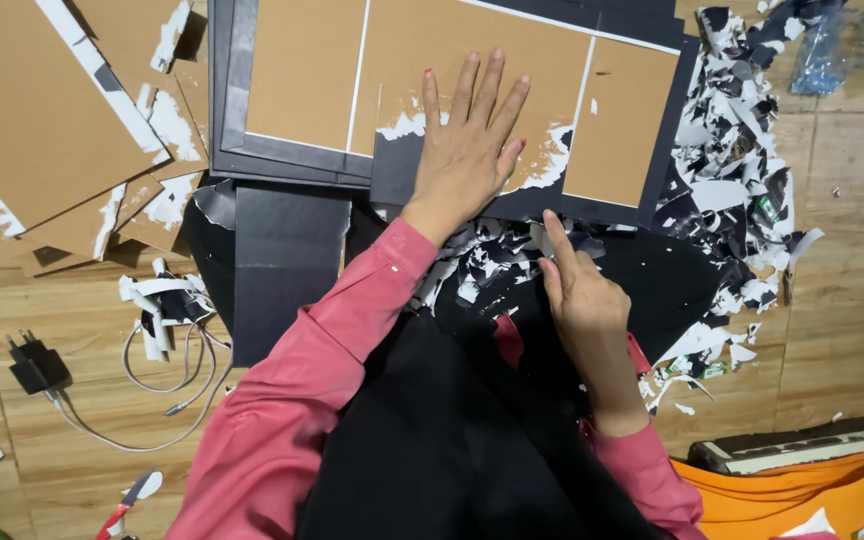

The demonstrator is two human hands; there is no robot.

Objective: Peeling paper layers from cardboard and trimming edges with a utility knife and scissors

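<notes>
Under left hand (pixel 467 150), fingers spread, brown cardboard panel (pixel 472 60), torn white patches, dark border.

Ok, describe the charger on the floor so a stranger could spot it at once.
Start at the stack of brown cardboard sheets at upper left and drop down to the wooden floor. The charger lies there: a small black plug block trailing a thin white cable, the only dark solid lump among white paper scraps.

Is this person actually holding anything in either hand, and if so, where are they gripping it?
The left hand lies flat and open on the brown cardboard sheet, pressing rather than gripping. The right hand pinches at paper scraps; which piece cannot be told.
</notes>
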